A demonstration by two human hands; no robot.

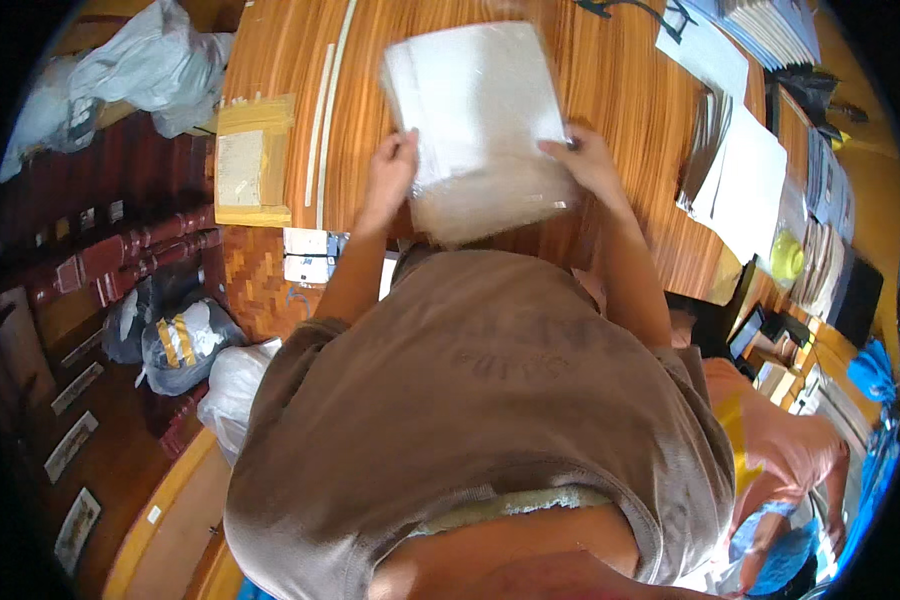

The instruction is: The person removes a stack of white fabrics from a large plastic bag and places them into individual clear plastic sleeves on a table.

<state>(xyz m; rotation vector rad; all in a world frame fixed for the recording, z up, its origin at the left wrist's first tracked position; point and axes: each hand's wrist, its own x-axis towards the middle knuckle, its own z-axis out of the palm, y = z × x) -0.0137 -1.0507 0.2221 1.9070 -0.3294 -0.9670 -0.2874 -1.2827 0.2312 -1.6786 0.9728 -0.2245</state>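
A flat stack of white paper [485, 105] lies within clear, shiny plastic [490, 210], held over the wood-grain table. The plastic's lower part hangs past the paper toward my body. My left hand [394, 170] is closed on its left edge, fingers curled. On the opposite edge my right hand [587, 165] grips it, thumb on top and the other fingers partly hidden beneath. The stack's outline is smeared, so its exact layers cannot be made out.
White sheets and folders [740, 180] lie at the table's right edge, with stacked booklets [770, 30] farther back. Brown tape holds a card [240, 168] at the left edge. Filled plastic bags [190, 345] stand on the left; another person [780, 440] is at lower right.
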